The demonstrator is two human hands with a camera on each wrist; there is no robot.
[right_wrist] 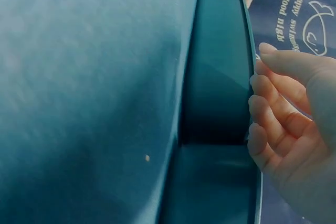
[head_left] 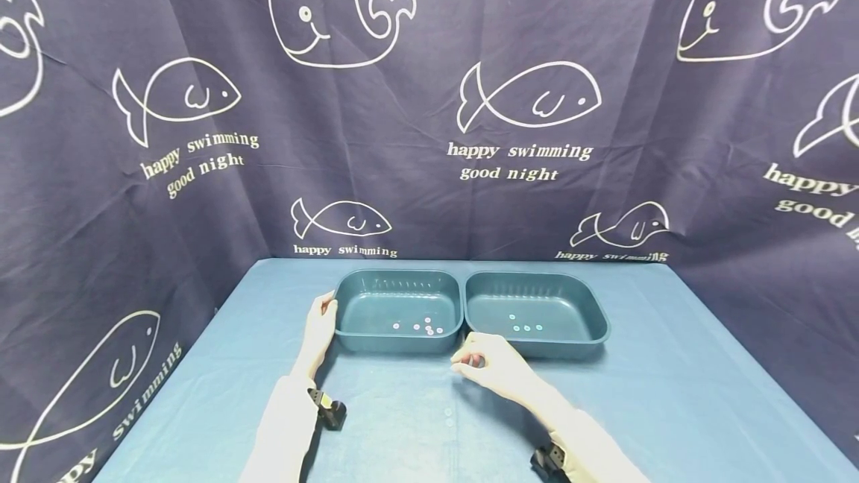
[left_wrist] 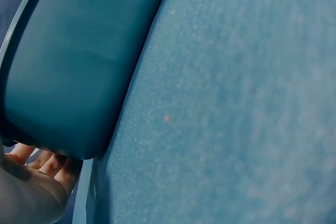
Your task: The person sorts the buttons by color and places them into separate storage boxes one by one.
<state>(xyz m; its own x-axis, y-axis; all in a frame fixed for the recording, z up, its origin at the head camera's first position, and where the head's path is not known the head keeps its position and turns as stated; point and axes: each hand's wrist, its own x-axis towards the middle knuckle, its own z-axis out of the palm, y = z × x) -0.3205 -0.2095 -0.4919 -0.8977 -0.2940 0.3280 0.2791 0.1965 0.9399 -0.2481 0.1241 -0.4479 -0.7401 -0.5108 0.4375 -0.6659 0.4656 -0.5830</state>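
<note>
My left hand is at the left end of the left teal tray, gripping that end. Its fingers curl against the end wall in the left wrist view; its thumb is hidden there. Several small pink discs lie in this tray. My right hand hovers in front of where the two trays meet, fingers loosely bent and thumb near the index fingertip. Nothing shows between its fingers. The right teal tray holds several small turquoise discs.
Two pale discs lie on the blue tablecloth between my forearms. The trays stand side by side near the table's back edge. A dark curtain with white fish and whale drawings hangs behind and at both sides.
</note>
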